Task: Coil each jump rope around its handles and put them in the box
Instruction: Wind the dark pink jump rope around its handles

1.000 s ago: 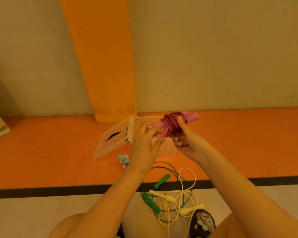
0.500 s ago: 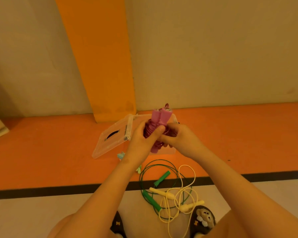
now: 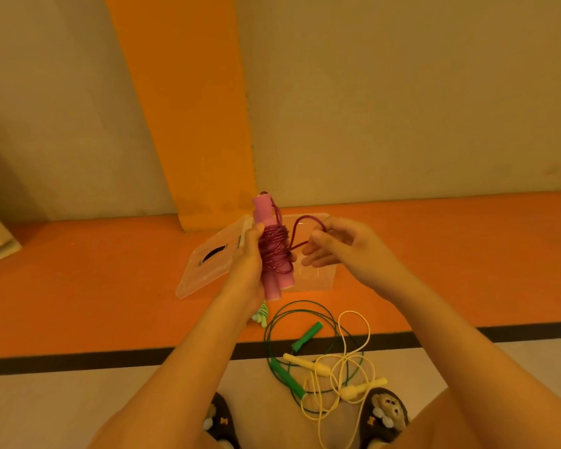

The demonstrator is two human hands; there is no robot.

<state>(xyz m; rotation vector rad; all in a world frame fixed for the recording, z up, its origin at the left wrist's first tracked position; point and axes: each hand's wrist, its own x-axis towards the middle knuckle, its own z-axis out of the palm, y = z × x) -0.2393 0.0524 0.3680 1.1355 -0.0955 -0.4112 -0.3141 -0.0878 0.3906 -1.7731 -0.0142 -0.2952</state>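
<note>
My left hand (image 3: 248, 264) grips the two pink handles (image 3: 274, 280) of the pink jump rope upright, its dark pink cord (image 3: 274, 251) wound round their middle. A short loop of that cord runs right to my right hand (image 3: 340, 247), which pinches it between thumb and fingers. Behind both hands the clear plastic box (image 3: 321, 280) stands on the orange floor, its lid (image 3: 208, 264) folded open to the left. A green jump rope (image 3: 287, 377) and a yellow jump rope (image 3: 308, 362) lie loose and tangled on the floor below my hands.
A small pale green and white object (image 3: 262, 314) lies on the floor under my left wrist. My two slippers (image 3: 384, 413) with bear faces are at the bottom. A wall with an orange stripe (image 3: 188, 124) rises behind the box.
The bundle went from lying sideways to standing upright in my left hand. My right hand has left the bundle and drawn a loop of cord out to the right.
</note>
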